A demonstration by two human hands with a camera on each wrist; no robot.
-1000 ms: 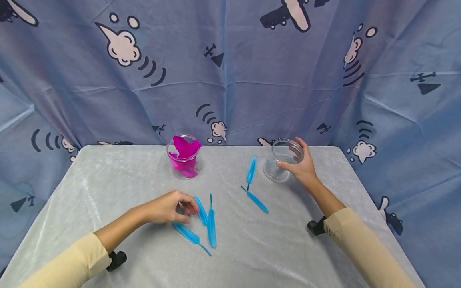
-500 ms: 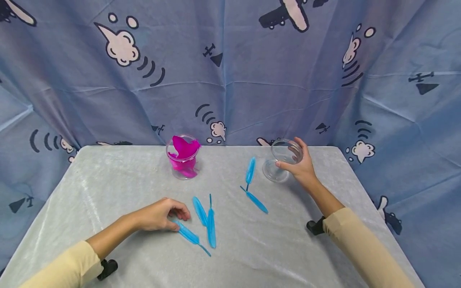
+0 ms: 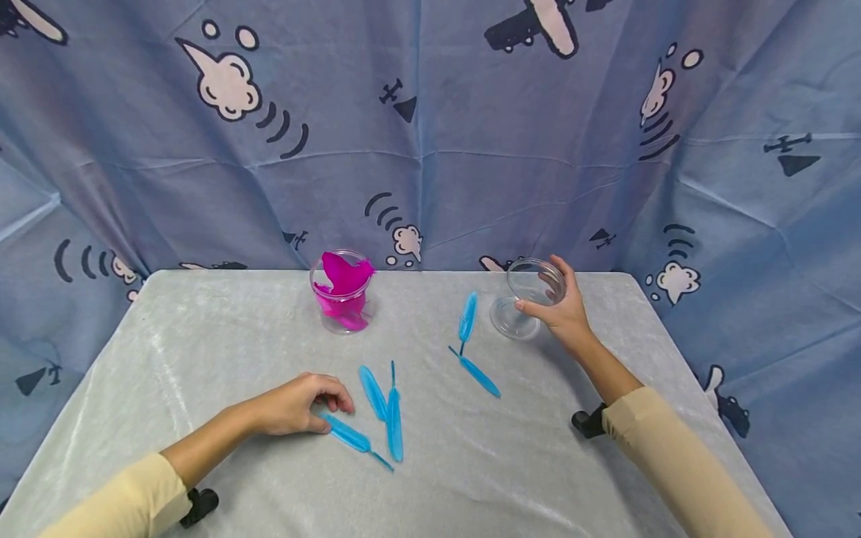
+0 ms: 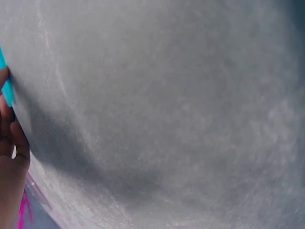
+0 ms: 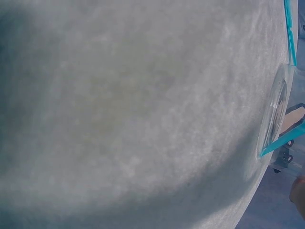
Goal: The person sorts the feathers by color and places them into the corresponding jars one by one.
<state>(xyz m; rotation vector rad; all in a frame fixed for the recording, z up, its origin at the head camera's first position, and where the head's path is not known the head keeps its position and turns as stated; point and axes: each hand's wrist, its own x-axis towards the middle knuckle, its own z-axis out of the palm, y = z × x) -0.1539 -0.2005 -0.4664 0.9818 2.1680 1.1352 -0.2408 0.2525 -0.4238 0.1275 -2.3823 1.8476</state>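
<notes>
In the head view, my left hand [image 3: 296, 405] pinches the near-left end of a blue feather [image 3: 351, 435] low over the cloth, its quill pointing right and toward me. The left wrist view catches that blue feather [image 4: 6, 90] between thumb and fingers at the left edge. Just right of it lie two more blue feathers [image 3: 394, 426], crossing each other. My right hand [image 3: 566, 312] grips a clear plastic cup [image 3: 514, 323] around its side, fingers behind and thumb in front. Two blue feathers [image 3: 468, 317] lie left of that cup.
A second clear cup [image 3: 329, 323], stuffed with magenta feathers [image 3: 346, 278], stands at the back left of the table. Pale grey cloth [image 3: 222, 336] covers the tabletop. A blue curtain [image 3: 430, 97] with airplane prints hangs right behind the back edge.
My left hand has drawn back left and toward me, from over the crossed feathers to the nearest one, and now pinches it; its quill tip has shifted slightly. The right hand and cup stay put.
</notes>
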